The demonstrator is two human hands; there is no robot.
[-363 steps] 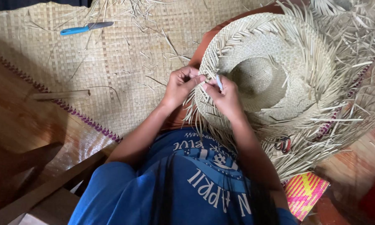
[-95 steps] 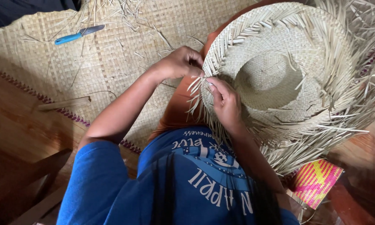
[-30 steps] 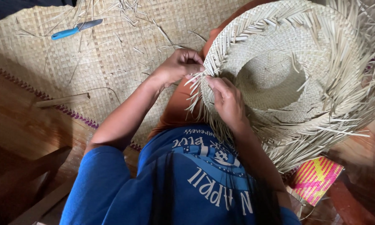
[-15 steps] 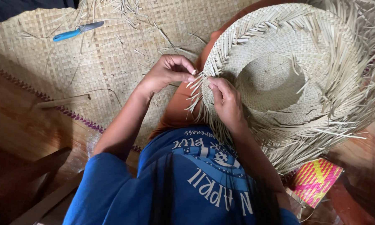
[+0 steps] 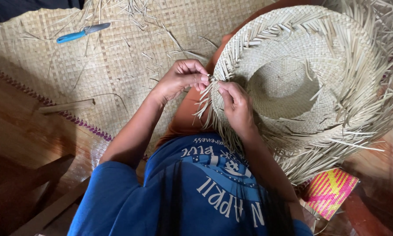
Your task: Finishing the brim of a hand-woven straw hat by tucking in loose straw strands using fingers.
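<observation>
The light, springy straw hat (image 5: 292,83) lay on my lap, its brittle loose strands best pinched near the woven brim edge, where my left hand (image 5: 181,78) and right hand (image 5: 236,102) both gripped strands, above the mat (image 5: 96,65).

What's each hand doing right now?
Left hand: closed, pinching straw strands at the hat brim.
Right hand: closed on the same brim edge.

Blue short-sleeved tee, pale printed lettering; possibly orange garment below.
</observation>
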